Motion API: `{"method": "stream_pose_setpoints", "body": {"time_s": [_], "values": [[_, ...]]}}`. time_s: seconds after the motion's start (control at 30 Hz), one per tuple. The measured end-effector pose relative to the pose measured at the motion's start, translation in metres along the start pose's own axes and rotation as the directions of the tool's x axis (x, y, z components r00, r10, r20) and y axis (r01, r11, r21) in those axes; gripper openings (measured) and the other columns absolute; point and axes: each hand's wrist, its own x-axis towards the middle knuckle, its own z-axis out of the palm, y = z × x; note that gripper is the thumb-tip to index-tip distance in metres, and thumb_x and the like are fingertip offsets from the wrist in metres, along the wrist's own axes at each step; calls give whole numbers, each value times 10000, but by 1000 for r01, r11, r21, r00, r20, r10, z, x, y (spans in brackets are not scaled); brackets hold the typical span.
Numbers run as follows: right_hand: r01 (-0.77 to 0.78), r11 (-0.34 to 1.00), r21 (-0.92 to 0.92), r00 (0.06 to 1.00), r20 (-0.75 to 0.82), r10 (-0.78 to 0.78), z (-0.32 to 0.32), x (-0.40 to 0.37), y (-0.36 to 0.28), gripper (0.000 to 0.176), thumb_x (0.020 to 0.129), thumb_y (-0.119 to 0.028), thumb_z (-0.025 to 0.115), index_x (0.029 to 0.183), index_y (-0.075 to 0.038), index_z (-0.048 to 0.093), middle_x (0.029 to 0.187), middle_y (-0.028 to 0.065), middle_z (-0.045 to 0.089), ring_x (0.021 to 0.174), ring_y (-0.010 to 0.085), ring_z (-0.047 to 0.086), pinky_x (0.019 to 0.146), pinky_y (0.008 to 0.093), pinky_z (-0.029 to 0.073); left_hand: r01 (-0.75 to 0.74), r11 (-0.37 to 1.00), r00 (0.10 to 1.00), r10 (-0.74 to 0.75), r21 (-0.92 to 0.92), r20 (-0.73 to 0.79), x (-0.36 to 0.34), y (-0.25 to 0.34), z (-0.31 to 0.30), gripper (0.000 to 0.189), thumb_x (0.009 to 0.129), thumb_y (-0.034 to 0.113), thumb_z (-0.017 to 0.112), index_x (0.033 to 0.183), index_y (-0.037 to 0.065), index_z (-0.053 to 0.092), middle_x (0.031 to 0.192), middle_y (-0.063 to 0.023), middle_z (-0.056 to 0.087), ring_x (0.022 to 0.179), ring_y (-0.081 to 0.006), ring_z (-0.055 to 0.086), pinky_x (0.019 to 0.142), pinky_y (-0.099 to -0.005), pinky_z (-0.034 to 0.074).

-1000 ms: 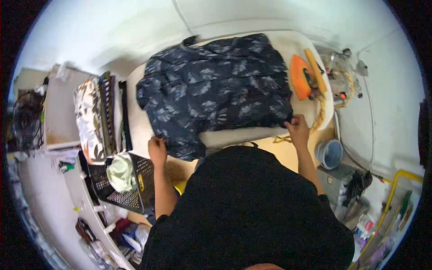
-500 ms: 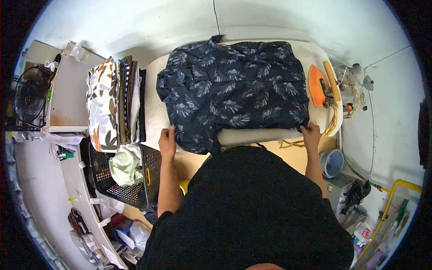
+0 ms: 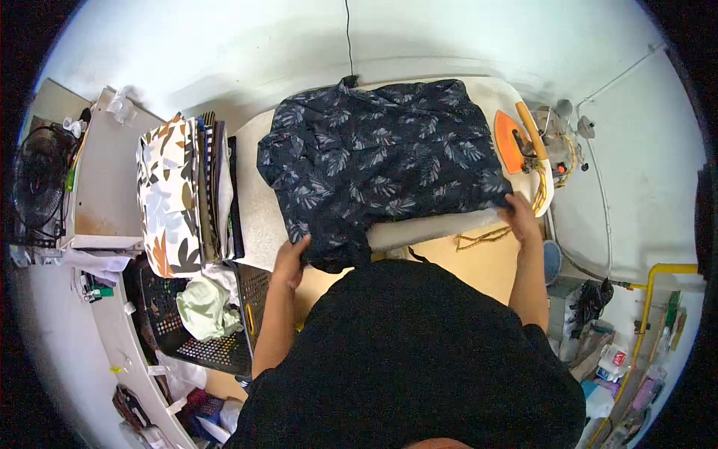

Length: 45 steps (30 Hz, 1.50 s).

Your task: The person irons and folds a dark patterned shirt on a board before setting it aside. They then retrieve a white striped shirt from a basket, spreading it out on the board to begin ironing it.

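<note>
A black shirt [image 3: 381, 157] with grey leaf prints lies spread on a pale ironing board [image 3: 253, 217]. My left hand [image 3: 289, 262] is at the shirt's near left edge, thumb apart from the fingers and touching the cloth. At the near right corner, my right hand [image 3: 522, 218] has its fingers around the hem. Just beyond that corner rests an orange iron [image 3: 510, 144] with its cord trailing at the board's right end.
Folded clothes [image 3: 168, 196] stand stacked at the board's left end. Below them is a black perforated basket [image 3: 245, 340] holding a pale green cloth [image 3: 206, 308]. A fan [image 3: 45, 176] is at far left. A blue bucket [image 3: 552, 262] and yellow pipe [image 3: 648, 307] are at right.
My left hand has shifted toward me and right along the shirt's edge, its thumb and fingers parting. My right hand has moved slightly up the hem corner. The camera view has shifted.
</note>
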Motion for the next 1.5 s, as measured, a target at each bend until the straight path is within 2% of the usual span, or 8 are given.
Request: {"method": "stream_pose_setpoints", "body": {"time_s": [0.37,0.57,0.83,0.9,0.97,1.23,1.33,1.5], "values": [[813,559,164,583,-214,-784,69,-91,-222,373,962,-148,585,1316,-127,469,1112,45,635,716,93,583,611,208,481,-719,564,639,767,-406,-65,-37,250,40,358,935,238,631,1225,38,568,1117,-93,647,1019,-201,621,895,-336,487],[499,867,-3,863,92,-497,60,-66,-155,425,920,-93,589,1329,-118,473,1019,24,608,586,42,501,496,175,431,-546,814,836,546,-199,-59,-28,197,13,372,951,242,601,1244,17,555,1162,-98,642,1046,-203,606,950,-342,452],[656,657,372,726,-74,-684,57,-95,-216,334,928,-112,604,1252,-128,523,896,7,601,614,52,541,503,149,464,-663,724,737,676,-192,6,-43,235,-17,287,977,225,547,1164,12,590,1096,-120,656,1021,-210,631,887,-369,514],[577,779,245,804,-4,-594,70,-66,-230,327,927,-156,627,1248,-146,563,883,-44,511,622,46,503,585,175,484,-683,594,618,780,426,-97,6,247,-9,313,961,252,579,1171,27,635,1074,-107,649,1065,-218,612,925,-386,499],[484,859,166,865,57,-498,84,-11,-245,309,939,-149,614,1245,-154,575,901,-55,478,707,46,498,652,202,485,-553,833,825,549,5,-132,58,266,9,564,971,264,556,1433,-27,414,1448,-189,456,1335,-260,426,1125,-381,290],[834,444,327,472,-8,-882,90,-41,-379,255,936,-139,600,1189,-106,610,924,-3,591,673,64,524,655,200,474,-928,284,314,945,-242,-96,-58,435,80,382,987,262,540,1251,-13,518,1198,-131,613,1101,-258,589,998,-397,447],[829,543,129,541,54,-839,83,-36,-354,232,931,-164,603,1155,-109,629,902,-12,586,671,52,501,663,192,471,-967,250,219,911,46,-349,-87,411,95,493,989,284,541,1351,-41,458,1242,-154,587,1074,-250,602,920,-377,497],[641,756,-134,765,194,-614,69,10,-258,176,931,-135,573,1095,-125,637,851,-59,526,676,25,435,585,186,368,-650,438,340,898,621,-278,-41,310,46,604,994,390,514,1352,-94,470,1339,-216,540,1241,-281,504,1089,-351,334]]}}
